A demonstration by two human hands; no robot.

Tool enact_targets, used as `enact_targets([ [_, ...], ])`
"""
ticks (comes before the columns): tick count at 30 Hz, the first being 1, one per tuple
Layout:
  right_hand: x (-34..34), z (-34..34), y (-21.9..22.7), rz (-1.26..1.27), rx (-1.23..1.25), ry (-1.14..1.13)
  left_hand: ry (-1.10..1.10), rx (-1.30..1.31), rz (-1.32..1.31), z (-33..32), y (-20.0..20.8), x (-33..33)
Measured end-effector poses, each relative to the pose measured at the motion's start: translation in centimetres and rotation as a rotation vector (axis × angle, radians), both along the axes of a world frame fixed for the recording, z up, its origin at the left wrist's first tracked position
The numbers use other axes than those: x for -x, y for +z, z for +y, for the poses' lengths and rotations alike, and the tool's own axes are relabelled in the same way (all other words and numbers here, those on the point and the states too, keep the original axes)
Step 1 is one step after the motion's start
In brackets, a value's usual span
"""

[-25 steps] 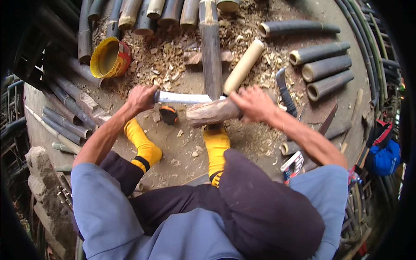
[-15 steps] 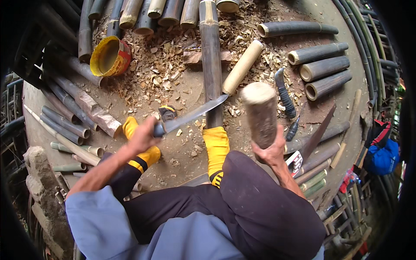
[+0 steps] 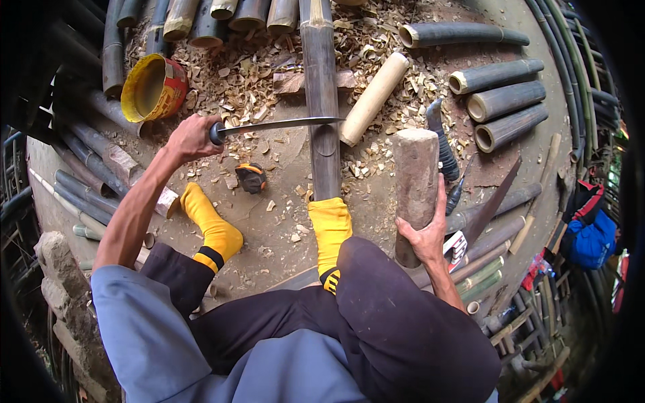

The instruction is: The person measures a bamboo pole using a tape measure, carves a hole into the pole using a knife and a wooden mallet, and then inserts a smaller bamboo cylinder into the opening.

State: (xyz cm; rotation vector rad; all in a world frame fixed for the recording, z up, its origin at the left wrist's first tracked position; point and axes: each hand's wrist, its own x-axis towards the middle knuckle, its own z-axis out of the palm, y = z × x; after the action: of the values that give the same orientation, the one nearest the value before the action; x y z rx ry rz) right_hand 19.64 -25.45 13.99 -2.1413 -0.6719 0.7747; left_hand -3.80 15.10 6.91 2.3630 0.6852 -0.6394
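Note:
My left hand (image 3: pixel 191 138) is closed round the dark handle of a long knife (image 3: pixel 275 125). The blade reaches across a dark bamboo pole (image 3: pixel 320 74) lying lengthwise ahead of me; I cannot tell if it touches. A curved mark shows on the pole just below the blade. My right hand (image 3: pixel 428 235) grips a short thick log (image 3: pixel 415 174), held upright to the right of the pole. Near the blade's tip lies a pale, peeled wooden rod (image 3: pixel 374 99). My foot in a yellow sock (image 3: pixel 330 225) is at the pole's near end.
Wood chips (image 3: pixel 245 80) cover the ground ahead. A wooden block (image 3: pixel 289 82) lies crosswise at the pole. Around me are a yellow-red bucket (image 3: pixel 154 88), a tape measure (image 3: pixel 251 177), a sheathed blade (image 3: pixel 441 141), a saw (image 3: pixel 494 201) and several cut bamboo pieces (image 3: pixel 507 102).
My left hand has moved up and left, turning the knife from a slant to nearly level across the pole. My right hand has lowered slightly with the log.

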Motion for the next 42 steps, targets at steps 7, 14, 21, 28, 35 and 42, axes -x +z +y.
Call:
enact_targets([
  [7,-1.0,2.8,1.4,-0.055,0.001,0.137,-0.027,-0.139,-0.007,-0.5,1.4,-0.7],
  [14,-2.0,12.0,1.0,-0.249,-0.435,0.276,-0.039,-0.104,0.031,0.3,1.2,-1.0],
  [21,-5.6,18.3,2.8,-0.137,-0.211,0.652,-0.092,0.003,0.010,1.4,-0.9,-0.4],
  [28,-4.0,17.3,0.7,-0.250,-0.491,0.370,-0.081,0.002,0.057,1.0,-0.6,-1.4],
  [35,-6.1,19.7,3.6,-0.170,-0.245,0.693,-0.022,0.085,0.075,0.5,-1.2,0.0],
  [42,-3.9,17.4,1.4,-0.305,-0.513,0.377,-0.060,0.026,0.068,0.3,-1.3,-0.8],
])
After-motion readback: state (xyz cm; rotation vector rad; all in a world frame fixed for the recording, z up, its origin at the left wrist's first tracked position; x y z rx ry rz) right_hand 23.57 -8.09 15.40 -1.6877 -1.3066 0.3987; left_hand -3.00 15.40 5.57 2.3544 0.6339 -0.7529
